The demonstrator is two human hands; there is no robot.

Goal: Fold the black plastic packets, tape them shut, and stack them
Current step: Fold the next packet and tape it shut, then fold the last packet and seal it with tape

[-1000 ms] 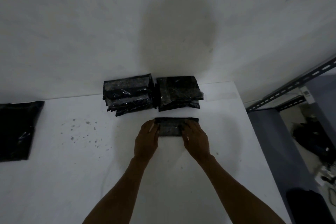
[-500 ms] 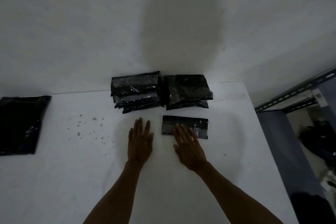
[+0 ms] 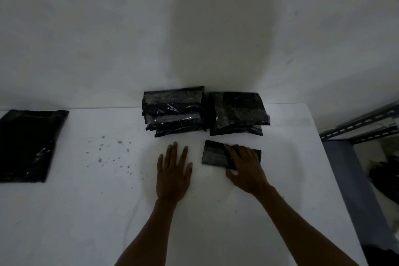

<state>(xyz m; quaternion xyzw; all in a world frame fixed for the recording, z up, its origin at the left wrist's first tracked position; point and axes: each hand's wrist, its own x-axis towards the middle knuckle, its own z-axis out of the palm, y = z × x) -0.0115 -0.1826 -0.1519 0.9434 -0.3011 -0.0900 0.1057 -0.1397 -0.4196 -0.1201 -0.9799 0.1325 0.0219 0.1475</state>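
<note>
A small folded black packet [image 3: 214, 154] lies on the white table [image 3: 86, 211], just in front of the right stack. My right hand [image 3: 245, 166] rests on its right half, fingers over the top and thumb at its near edge, gripping it. My left hand [image 3: 173, 171] lies flat on the bare table to the packet's left, fingers spread, holding nothing. Two stacks of folded, taped black packets stand against the wall: a left stack [image 3: 173, 111] and a right stack [image 3: 237, 112]. A pile of flat unfolded black packets [image 3: 28, 144] lies at the far left.
A white wall [image 3: 194, 28] rises right behind the stacks. The table's right edge drops off beside a grey metal shelf frame [image 3: 358, 123] with dark clutter below. Small dark specks dot the table left of my left hand.
Both hands held the folded packet a second ago. My left hand let go and went flat on the table; my right hand slid the packet to the right and closed over it.
</note>
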